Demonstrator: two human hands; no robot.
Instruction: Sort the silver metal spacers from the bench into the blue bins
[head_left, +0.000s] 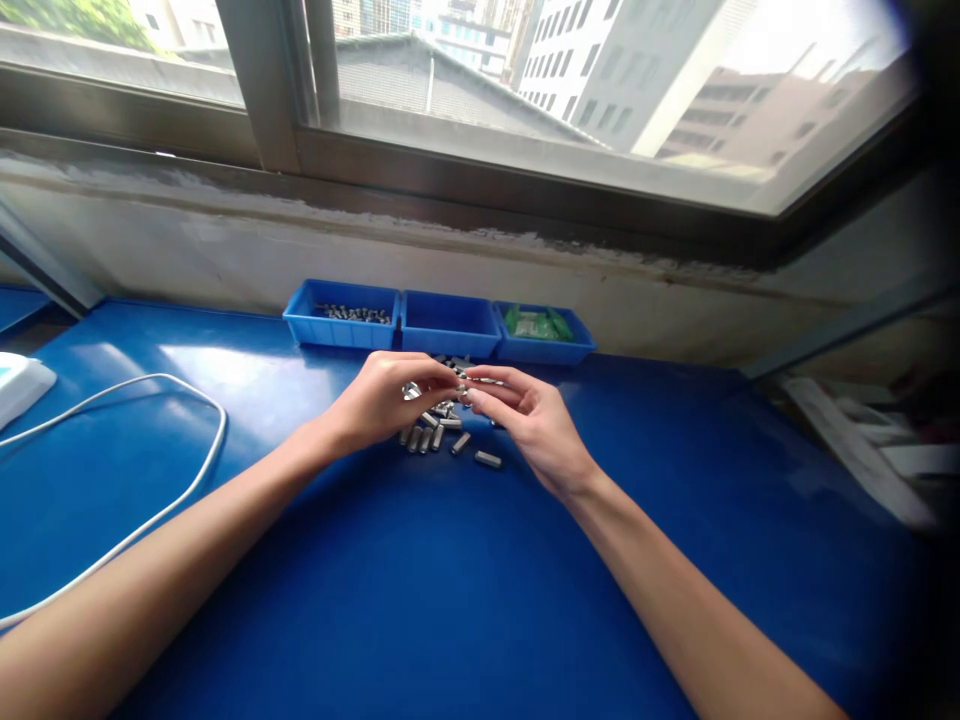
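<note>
My left hand [382, 400] hovers over a heap of small metal cylinders [442, 432] on the blue table [450, 580]. Its fingers curl round a small shiny metal piece [411, 390]. My right hand [532, 420] meets it from the right, fingertips pinched on a thin metal part [472, 381] between the two hands. Both hands float just above the heap, fingertips nearly touching. What the pinched parts are exactly is too small to tell.
Three blue bins line the wall: the left bin [341, 318] holds small metal parts, the middle bin [448, 325] looks bare, the right bin [544, 335] holds green pieces. A white cable [187, 480] loops at the left. White strips [862, 440] lie at the right.
</note>
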